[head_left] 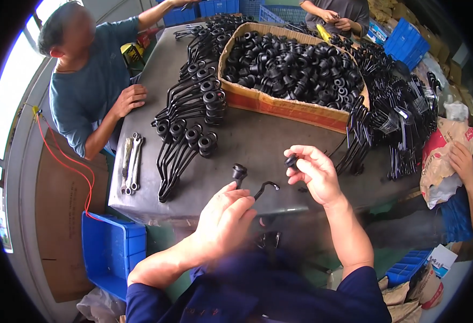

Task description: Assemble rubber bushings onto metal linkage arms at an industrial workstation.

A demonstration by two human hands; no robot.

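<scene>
Right hand (322,180) pinches a round black rubbery bushing (291,161), likely light, best rim-held; left hand (225,218) grips a bent black rod (262,189).

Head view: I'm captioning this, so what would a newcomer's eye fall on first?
Probably the cardboard box on the table, top centre, heaped with small black parts. Below it, the left hand grips a bent black rod and the right hand pinches one black piece. A blue crate stands out at lower left.
</scene>
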